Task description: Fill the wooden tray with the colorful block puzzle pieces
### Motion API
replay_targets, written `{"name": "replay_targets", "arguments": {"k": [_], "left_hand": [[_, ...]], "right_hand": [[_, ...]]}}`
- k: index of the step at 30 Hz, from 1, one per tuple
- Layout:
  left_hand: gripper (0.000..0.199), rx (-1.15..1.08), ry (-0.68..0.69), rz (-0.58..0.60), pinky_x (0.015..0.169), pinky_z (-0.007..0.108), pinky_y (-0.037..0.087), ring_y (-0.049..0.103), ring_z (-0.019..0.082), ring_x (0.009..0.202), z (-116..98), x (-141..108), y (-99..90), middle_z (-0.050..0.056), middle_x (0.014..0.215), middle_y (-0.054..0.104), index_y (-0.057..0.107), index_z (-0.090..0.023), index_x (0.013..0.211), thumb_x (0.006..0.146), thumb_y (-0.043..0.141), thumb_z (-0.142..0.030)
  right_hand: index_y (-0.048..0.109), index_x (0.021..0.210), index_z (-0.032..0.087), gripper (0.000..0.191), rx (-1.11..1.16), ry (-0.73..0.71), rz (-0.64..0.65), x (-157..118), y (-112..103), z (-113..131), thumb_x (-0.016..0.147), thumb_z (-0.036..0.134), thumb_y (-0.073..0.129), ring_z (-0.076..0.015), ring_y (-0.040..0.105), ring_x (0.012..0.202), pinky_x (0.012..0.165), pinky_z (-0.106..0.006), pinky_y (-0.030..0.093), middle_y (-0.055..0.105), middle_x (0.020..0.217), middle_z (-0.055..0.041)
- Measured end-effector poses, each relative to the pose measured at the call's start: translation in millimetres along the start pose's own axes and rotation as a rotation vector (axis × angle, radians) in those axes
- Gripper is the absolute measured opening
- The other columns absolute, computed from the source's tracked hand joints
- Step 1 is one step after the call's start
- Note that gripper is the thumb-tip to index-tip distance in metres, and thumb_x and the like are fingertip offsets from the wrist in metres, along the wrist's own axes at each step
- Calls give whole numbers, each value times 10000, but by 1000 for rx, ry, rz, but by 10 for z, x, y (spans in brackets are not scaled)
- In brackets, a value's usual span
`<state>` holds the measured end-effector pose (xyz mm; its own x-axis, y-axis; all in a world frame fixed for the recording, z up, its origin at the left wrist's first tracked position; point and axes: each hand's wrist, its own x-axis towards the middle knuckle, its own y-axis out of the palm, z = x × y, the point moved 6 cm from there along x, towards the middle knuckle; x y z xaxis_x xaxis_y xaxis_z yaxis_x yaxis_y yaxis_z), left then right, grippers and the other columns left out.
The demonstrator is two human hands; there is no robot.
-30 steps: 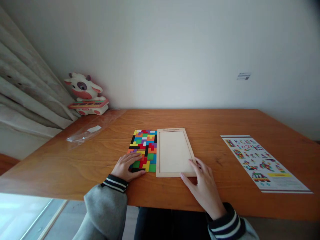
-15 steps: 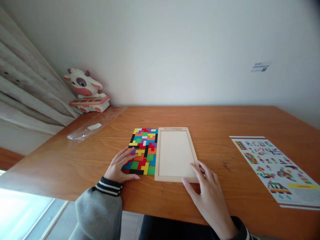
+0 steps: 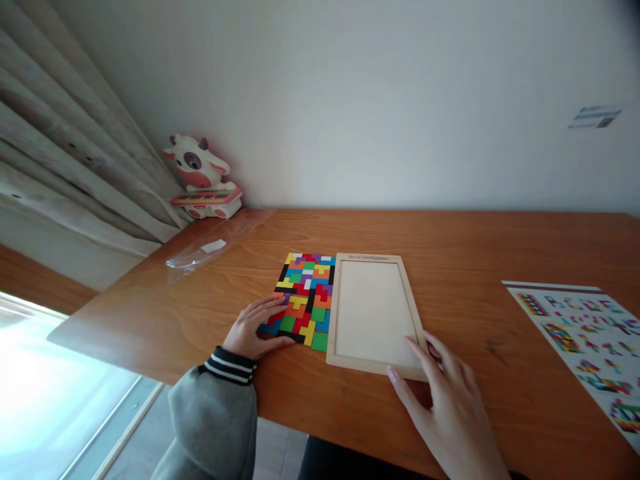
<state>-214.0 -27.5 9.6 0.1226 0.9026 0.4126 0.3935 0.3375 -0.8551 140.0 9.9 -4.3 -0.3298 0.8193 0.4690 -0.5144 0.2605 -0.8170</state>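
A block of colourful puzzle pieces (image 3: 305,287), fitted together in a rectangle, lies flat on the table. My left hand (image 3: 257,327) rests at its lower left side, fingers spread, their tips over the pieces and the thumb along the bottom edge. Right beside the pieces lies a shallow wooden tray (image 3: 415,300) with a pale, bare inside. My right hand (image 3: 445,393) holds the tray's lower right corner, thumb at the bottom edge, index finger on the rim and the other fingers curled by the right side.
On the wooden table (image 3: 465,267), a printed pattern sheet (image 3: 580,333) lies to the right. A clear plastic bag (image 3: 200,257) is at the left, in front of a cow-shaped toy keyboard (image 3: 207,180). A curtain (image 3: 65,133) hangs at the left; a wall (image 3: 375,107) stands behind.
The view has turned left, so everything sits further right in the picture. Both hands keep their places at the pieces and the tray.
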Motion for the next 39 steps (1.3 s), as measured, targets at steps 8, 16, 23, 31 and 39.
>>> {"name": "replay_targets", "arguments": {"k": [8,16,23,31,39], "left_hand": [[530,14,43,-63,1018,455,542,654,282,1184,-16,-35,78,108,1291,687,678,-237,1215,802,740,-564],[456,40,32,-37,997,456,541,650,277,1190,-88,-2,71,103,1293,685,686,-245,1197,853,694,-545],[381,67,34,-26,992,449,541,654,273,1172,-165,21,66,85,1271,697,701,-266,1176,871,695,-494],[332,75,101,-63,954,423,547,663,262,1136,-336,24,62,81,1221,718,706,-260,1148,903,664,-479],[454,37,127,-4,995,482,535,614,303,1201,-655,132,234,110,1281,683,684,-251,1217,853,706,-521]], "right_hand": [[565,1308,208,557,-26,6,13,6,18,-20,958,621,431,-346,565,1133,934,-503,479,551,1348,-156],[571,1308,198,567,-31,0,13,3,22,-21,955,621,435,-349,566,1131,939,-514,478,553,1348,-164],[567,1315,204,571,-15,22,18,-1,22,-34,955,626,431,-346,569,1149,956,-519,473,556,1356,-159],[552,1340,198,602,-10,26,23,-8,10,-58,956,643,421,-344,562,1178,961,-512,487,558,1356,-158],[560,1328,214,562,-28,21,17,-9,-7,-39,961,617,426,-345,572,1160,949,-520,490,555,1363,-157]]}}
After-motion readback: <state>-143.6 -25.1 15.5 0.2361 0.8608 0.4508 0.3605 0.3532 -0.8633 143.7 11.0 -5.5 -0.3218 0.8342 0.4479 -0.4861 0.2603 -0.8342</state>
